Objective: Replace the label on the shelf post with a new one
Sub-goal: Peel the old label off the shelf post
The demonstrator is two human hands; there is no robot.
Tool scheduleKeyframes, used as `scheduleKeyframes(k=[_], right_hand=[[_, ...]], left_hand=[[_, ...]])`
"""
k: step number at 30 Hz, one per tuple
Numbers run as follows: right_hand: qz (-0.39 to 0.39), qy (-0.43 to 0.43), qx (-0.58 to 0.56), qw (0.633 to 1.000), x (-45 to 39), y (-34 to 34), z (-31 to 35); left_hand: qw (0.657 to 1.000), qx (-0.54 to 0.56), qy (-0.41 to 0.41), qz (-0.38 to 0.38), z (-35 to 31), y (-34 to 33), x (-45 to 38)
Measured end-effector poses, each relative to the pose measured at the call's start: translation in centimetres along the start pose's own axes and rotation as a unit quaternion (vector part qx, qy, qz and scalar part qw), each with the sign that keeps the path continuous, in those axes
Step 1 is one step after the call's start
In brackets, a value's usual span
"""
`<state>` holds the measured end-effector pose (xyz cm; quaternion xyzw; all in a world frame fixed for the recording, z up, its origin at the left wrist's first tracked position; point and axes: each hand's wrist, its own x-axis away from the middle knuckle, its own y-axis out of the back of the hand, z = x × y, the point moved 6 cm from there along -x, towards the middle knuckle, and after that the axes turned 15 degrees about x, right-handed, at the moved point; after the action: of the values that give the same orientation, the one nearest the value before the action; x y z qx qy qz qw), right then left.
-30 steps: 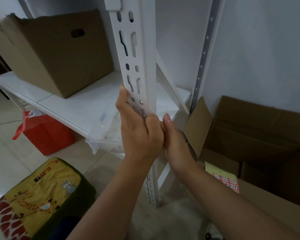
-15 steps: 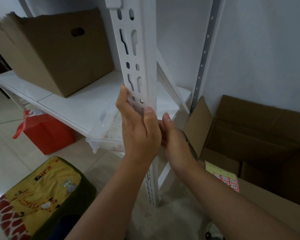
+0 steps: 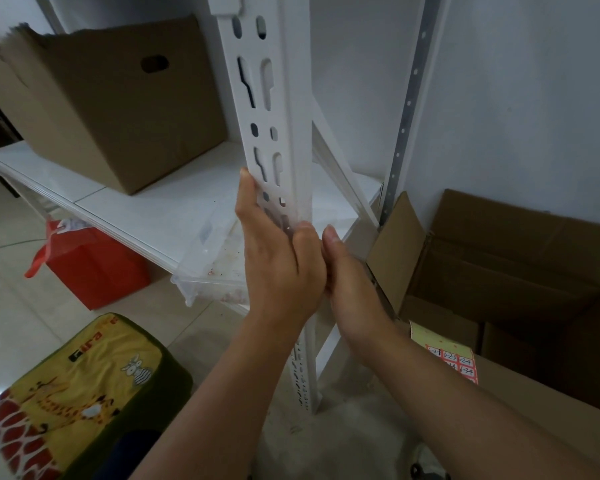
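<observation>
The white slotted shelf post point(image 3: 293, 109) rises through the middle of the view. My left hand point(image 3: 278, 261) wraps around its front at shelf height, fingers up along the left edge and thumb on the right corner. A clear, glossy strip point(image 3: 284, 220) shows on the post just above that thumb. My right hand point(image 3: 349, 275) presses against the post's right side, touching the left hand; its fingers are hidden behind the post. A yellow sticker sheet point(image 3: 445, 353) with red numbered labels lies on a cardboard flap at the lower right.
A white shelf board point(image 3: 125, 206) carries a brown cardboard box point(image 3: 118, 109) and a clear plastic tray point(image 3: 215, 271) at its corner. An open cardboard box point(image 3: 520, 271) stands on the right. A red bag point(image 3: 94, 271) and a giraffe-print cushion point(image 3: 77, 407) sit on the floor.
My left thumb shifted slightly along the post's right corner, up and then back a little. Both hands otherwise stay in the same place on the post.
</observation>
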<state>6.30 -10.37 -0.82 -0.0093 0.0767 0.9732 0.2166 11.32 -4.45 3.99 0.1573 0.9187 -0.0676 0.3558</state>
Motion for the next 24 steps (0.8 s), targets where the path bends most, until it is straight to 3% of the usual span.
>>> scheduleKeyframes(k=[24], right_hand=[[-0.001, 0.017, -0.020, 1.000, 0.1, 0.0, 0.3]], left_hand=[[0.998, 0.000, -0.035, 0.049, 0.9, 0.0, 0.4]])
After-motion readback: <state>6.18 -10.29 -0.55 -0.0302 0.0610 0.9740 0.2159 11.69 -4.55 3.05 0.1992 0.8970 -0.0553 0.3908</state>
